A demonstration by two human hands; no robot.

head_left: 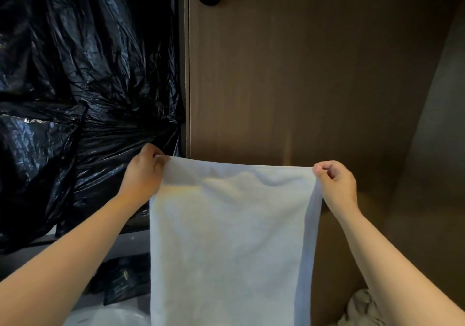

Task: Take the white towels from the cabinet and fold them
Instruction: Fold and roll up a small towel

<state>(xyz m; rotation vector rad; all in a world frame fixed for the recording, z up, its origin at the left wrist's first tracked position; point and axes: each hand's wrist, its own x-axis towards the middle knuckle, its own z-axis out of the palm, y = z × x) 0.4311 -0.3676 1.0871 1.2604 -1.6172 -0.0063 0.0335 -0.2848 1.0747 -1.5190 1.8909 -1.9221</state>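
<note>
A white towel (226,237) hangs spread between both hands. The left hand (144,172) and the right hand (337,182) each pinch an upper corner, fingers clamped on it. Behind are black plastic bags (83,86) and a brown cabinet door (302,74).

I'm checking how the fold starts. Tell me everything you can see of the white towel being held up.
The white towel is plain, soft-looking cloth, hanging flat before the brown cabinet door. The left hand pinches its top left corner, the right hand its top right corner, stretching the top edge nearly level. Its bottom runs out of frame.
</note>
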